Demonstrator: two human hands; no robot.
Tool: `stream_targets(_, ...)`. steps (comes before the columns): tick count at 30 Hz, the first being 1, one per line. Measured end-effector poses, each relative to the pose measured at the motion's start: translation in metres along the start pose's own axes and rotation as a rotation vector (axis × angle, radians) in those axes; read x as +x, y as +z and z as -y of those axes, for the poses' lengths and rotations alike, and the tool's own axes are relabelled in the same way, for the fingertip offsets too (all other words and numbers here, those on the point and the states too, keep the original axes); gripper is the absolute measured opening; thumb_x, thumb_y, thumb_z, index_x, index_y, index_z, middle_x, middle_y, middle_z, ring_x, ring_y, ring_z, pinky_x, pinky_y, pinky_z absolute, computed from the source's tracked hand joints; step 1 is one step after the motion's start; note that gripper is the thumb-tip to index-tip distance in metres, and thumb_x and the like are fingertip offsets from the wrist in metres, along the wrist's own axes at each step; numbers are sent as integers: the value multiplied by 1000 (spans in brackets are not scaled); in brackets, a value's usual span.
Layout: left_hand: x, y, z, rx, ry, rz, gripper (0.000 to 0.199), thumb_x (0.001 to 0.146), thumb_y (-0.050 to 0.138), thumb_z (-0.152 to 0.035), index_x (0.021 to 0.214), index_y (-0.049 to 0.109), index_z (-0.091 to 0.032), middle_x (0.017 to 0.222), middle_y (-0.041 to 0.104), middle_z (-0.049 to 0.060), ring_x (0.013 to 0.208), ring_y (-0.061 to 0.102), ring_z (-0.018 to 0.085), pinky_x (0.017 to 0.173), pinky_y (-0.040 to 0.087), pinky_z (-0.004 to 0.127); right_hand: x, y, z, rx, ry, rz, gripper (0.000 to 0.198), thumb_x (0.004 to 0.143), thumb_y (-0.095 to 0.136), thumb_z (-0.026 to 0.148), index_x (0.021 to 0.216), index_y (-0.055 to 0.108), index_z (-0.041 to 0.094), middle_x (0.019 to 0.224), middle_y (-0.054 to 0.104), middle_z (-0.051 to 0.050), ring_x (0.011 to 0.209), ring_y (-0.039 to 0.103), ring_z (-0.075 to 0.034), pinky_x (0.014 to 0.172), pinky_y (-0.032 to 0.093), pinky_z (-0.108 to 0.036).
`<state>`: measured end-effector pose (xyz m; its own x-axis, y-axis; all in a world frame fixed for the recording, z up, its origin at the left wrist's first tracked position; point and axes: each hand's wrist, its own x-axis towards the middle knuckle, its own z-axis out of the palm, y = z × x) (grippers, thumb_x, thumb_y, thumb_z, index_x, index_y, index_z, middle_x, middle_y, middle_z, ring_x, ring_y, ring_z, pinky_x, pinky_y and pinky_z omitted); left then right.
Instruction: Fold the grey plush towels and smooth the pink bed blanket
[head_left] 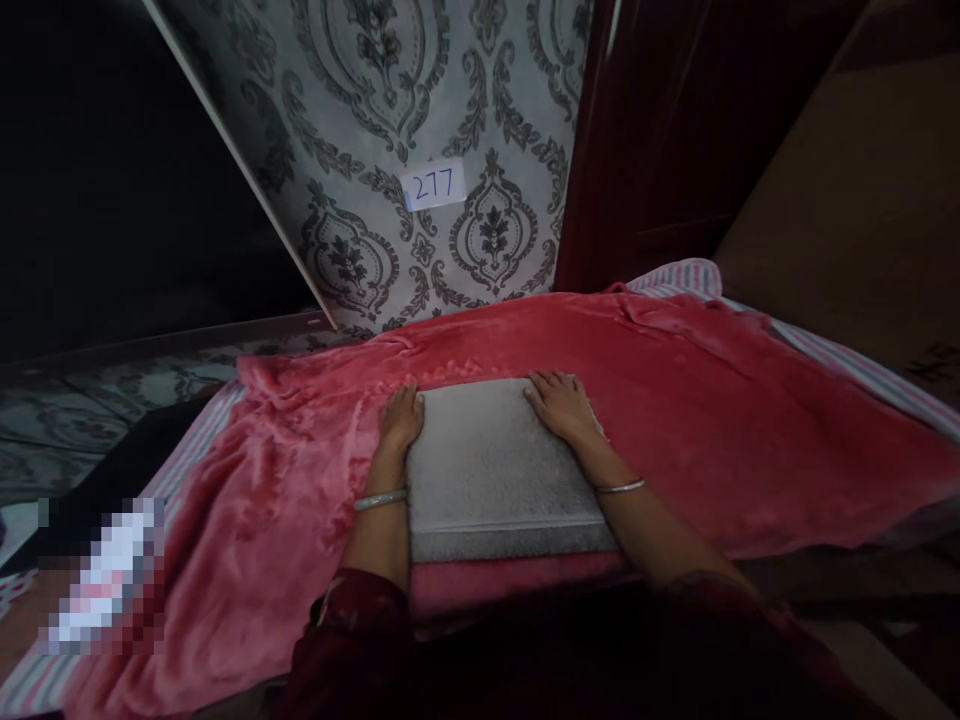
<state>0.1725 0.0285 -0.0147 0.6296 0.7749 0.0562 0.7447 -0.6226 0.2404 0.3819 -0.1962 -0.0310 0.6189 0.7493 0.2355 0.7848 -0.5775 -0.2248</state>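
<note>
A grey, fuzzy, towel-like cloth (502, 460) lies flat in a rough rectangle, with a raised band across its near edge. It rests on a red plush blanket (675, 420). At its far left corner is my left hand (403, 415), open, fingers stretched forward along the edge. My right hand (561, 402) lies open and flat on the far right corner, fingers pointing away from me. Neither hand is wrapped around anything. The underside of the cloth is hidden.
Striped bedding (825, 350) shows under the blanket's edges. Behind stands a patterned wall (420, 100) with a paper label (433, 184) reading 277. A large dark screen-like panel (135, 180) is at left, a dark red wooden panel (660, 130) at right, beside a brown surface (862, 200).
</note>
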Motion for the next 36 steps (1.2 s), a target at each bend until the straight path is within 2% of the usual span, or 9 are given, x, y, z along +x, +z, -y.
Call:
stream_targets(3,-5,-8,-9,16,-56,-44,58,103,27,-35,155,45,-17,160,47,17,149,43,29,120,36,54,1,-1,-1,80,34,-47,54,109,27,37,153,51,16,155,52,-13,145,43,-27,119,30,-52)
stream_targets(7,-16,-21,-38,96,-106,-158,59,102,32,-35,155,44,-11,159,45,24,151,37,36,122,25,66,2,-3,-1,187,86,-97,56,108,21,31,154,48,13,154,53,-15,143,46,-23,120,29,-47)
stream_targets(10,-29,-20,-75,134,207,-128,58,102,37,-39,156,43,-17,163,41,18,155,31,33,126,20,63,0,-5,-1,162,67,-88,55,108,24,31,152,50,11,150,56,-17,142,47,-25,120,29,-48)
stream_targets(13,-43,-6,-115,151,506,33,61,102,41,-45,160,37,-26,168,34,11,156,28,29,126,22,60,-1,-5,-2,113,25,-69,51,107,28,31,147,56,13,147,59,-17,139,49,-26,118,30,-49)
stream_targets(17,-55,20,-140,136,581,83,63,103,37,-52,161,35,-27,169,32,10,158,25,28,126,21,59,-2,-3,-4,92,-16,-62,48,106,30,30,137,64,14,144,61,-16,136,51,-27,116,30,-49)
stream_targets(22,-54,19,-117,135,455,51,67,102,34,-59,160,38,-25,168,35,10,157,26,30,127,20,58,-2,5,-7,125,-23,-105,48,106,30,31,134,66,16,140,64,-16,133,52,-28,114,32,-53)
stream_targets(29,-43,-14,-43,134,169,85,64,104,30,-54,159,38,-22,168,33,12,158,25,30,126,22,57,-3,4,-7,103,-37,-97,47,106,30,31,127,69,15,134,67,-15,130,54,-28,113,33,-51)
stream_targets(32,-44,-14,-18,79,75,67,63,106,29,-48,161,35,-18,169,30,14,156,29,30,124,30,51,-3,2,-5,96,-30,-87,47,105,31,30,128,69,15,135,67,-16,130,55,-28,114,33,-51)
stream_targets(36,-44,-6,-1,-20,61,-42,59,106,31,-38,159,37,-12,163,42,18,151,39,25,123,32,42,-3,2,-4,110,-16,-92,47,106,31,30,130,68,14,137,65,-16,130,54,-28,115,32,-51)
